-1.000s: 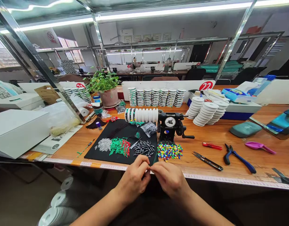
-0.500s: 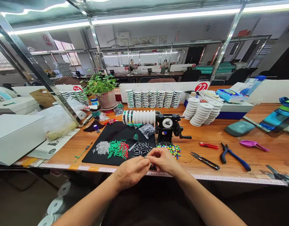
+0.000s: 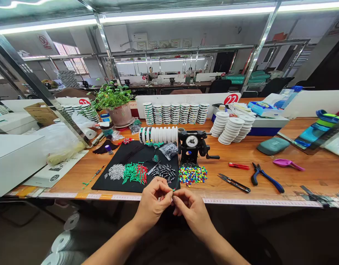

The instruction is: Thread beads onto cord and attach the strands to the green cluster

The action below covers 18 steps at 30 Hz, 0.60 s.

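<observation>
My left hand (image 3: 153, 201) and my right hand (image 3: 193, 210) meet just off the table's front edge, thumbs and forefingers pinched together. A thin dark line (image 3: 177, 181) runs up from between their fingertips, with a tiny green and red piece at the pinch. The fingers hide most of what they hold. Just beyond, on a black mat (image 3: 110, 185), lie black tubes (image 3: 164, 171), green and red tubes (image 3: 135, 173) and small silvery pieces (image 3: 116, 172). Colourful beads (image 3: 193, 175) are heaped to the right of the mat.
A black hand-cranked winder (image 3: 192, 145) carries a row of white spools (image 3: 162, 135). Tweezer-like snips (image 3: 234, 183), a red cutter (image 3: 238, 166), blue-handled pliers (image 3: 268, 179) and a pink scoop (image 3: 288, 164) lie rightward. Stacked spools (image 3: 232, 130), a potted plant (image 3: 120, 115) and white boxes (image 3: 17, 158) stand around.
Both hands have come down and back toward me, off the mat's front edge, still pinched together. The line now shows above the fingertips. The camera view has shifted slightly right.
</observation>
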Each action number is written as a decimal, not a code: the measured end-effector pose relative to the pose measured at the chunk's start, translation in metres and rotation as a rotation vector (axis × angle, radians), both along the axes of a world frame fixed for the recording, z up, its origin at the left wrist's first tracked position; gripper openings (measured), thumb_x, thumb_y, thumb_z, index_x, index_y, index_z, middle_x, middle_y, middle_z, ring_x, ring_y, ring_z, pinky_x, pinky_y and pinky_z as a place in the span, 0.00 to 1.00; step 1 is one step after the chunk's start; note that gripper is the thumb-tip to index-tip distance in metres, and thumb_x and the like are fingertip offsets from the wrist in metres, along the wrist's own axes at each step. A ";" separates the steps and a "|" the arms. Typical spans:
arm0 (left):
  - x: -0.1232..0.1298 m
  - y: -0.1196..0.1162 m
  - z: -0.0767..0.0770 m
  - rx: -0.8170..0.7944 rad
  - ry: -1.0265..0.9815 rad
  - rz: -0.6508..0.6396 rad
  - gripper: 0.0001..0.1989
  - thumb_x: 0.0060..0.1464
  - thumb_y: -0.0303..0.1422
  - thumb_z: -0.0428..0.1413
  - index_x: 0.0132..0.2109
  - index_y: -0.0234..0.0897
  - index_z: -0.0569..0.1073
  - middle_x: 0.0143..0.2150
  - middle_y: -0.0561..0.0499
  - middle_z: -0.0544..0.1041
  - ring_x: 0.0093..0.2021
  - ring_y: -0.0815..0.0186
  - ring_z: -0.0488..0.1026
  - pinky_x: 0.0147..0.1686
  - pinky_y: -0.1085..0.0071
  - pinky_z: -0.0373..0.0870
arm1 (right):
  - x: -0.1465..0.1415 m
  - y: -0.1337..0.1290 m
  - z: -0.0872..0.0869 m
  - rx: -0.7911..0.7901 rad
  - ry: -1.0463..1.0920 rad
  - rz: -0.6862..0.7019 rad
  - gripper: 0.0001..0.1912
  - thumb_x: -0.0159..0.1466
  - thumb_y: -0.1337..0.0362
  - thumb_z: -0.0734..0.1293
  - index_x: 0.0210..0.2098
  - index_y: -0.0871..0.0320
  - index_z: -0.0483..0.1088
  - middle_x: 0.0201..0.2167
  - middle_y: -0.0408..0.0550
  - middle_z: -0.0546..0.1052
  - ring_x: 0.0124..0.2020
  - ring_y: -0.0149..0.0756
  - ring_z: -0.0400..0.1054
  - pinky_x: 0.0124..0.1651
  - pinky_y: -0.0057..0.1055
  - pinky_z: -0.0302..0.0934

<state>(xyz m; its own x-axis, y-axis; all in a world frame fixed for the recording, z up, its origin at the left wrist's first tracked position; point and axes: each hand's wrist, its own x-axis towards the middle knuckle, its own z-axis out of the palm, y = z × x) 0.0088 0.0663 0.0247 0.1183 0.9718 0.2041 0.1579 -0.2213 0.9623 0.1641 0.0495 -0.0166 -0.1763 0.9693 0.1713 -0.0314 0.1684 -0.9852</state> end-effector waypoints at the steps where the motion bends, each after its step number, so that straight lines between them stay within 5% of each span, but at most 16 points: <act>1: -0.001 -0.001 0.001 0.009 0.017 -0.002 0.06 0.54 0.30 0.61 0.29 0.36 0.75 0.36 0.50 0.69 0.32 0.68 0.67 0.29 0.75 0.64 | 0.001 -0.002 0.001 0.130 -0.078 -0.040 0.12 0.71 0.56 0.65 0.37 0.59 0.73 0.28 0.46 0.75 0.24 0.34 0.71 0.27 0.27 0.65; 5: -0.001 -0.004 0.007 0.065 0.124 -0.008 0.04 0.54 0.29 0.61 0.30 0.36 0.78 0.35 0.49 0.70 0.30 0.69 0.67 0.28 0.76 0.64 | 0.008 -0.007 0.014 0.701 -0.335 -0.217 0.08 0.70 0.72 0.62 0.39 0.58 0.73 0.36 0.52 0.75 0.34 0.38 0.73 0.36 0.31 0.69; 8: -0.003 -0.004 0.008 0.126 0.196 -0.042 0.03 0.53 0.27 0.61 0.32 0.38 0.80 0.36 0.48 0.71 0.30 0.68 0.68 0.28 0.74 0.67 | 0.014 0.001 0.025 0.895 -0.437 -0.232 0.09 0.69 0.74 0.62 0.40 0.58 0.71 0.39 0.54 0.77 0.39 0.41 0.73 0.42 0.34 0.69; 11: -0.011 0.000 0.007 0.178 0.246 -0.119 0.05 0.53 0.25 0.62 0.33 0.40 0.81 0.37 0.46 0.74 0.37 0.62 0.72 0.39 0.70 0.71 | 0.017 0.022 0.033 0.749 -0.456 -0.116 0.08 0.70 0.72 0.61 0.38 0.58 0.70 0.31 0.49 0.76 0.31 0.38 0.72 0.36 0.32 0.67; 14: -0.022 0.009 0.009 0.135 0.257 -0.248 0.06 0.55 0.25 0.61 0.38 0.40 0.82 0.40 0.43 0.77 0.44 0.57 0.73 0.52 0.64 0.68 | 0.015 0.051 0.039 0.362 -0.431 0.084 0.08 0.68 0.69 0.63 0.33 0.58 0.71 0.25 0.44 0.75 0.25 0.34 0.69 0.29 0.27 0.62; 18: -0.027 0.018 0.018 0.085 0.241 -0.294 0.06 0.52 0.26 0.63 0.38 0.39 0.82 0.37 0.43 0.78 0.39 0.56 0.73 0.51 0.63 0.69 | 0.007 0.080 0.044 0.128 -0.385 0.289 0.08 0.65 0.69 0.65 0.29 0.58 0.73 0.16 0.39 0.73 0.17 0.30 0.67 0.19 0.21 0.56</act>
<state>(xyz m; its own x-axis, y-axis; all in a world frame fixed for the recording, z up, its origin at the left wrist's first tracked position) -0.0187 0.0841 0.0426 0.4438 0.8700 0.2149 0.2952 -0.3684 0.8816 0.1714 0.1291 0.0272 -0.5087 0.8468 0.1557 0.2672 0.3272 -0.9064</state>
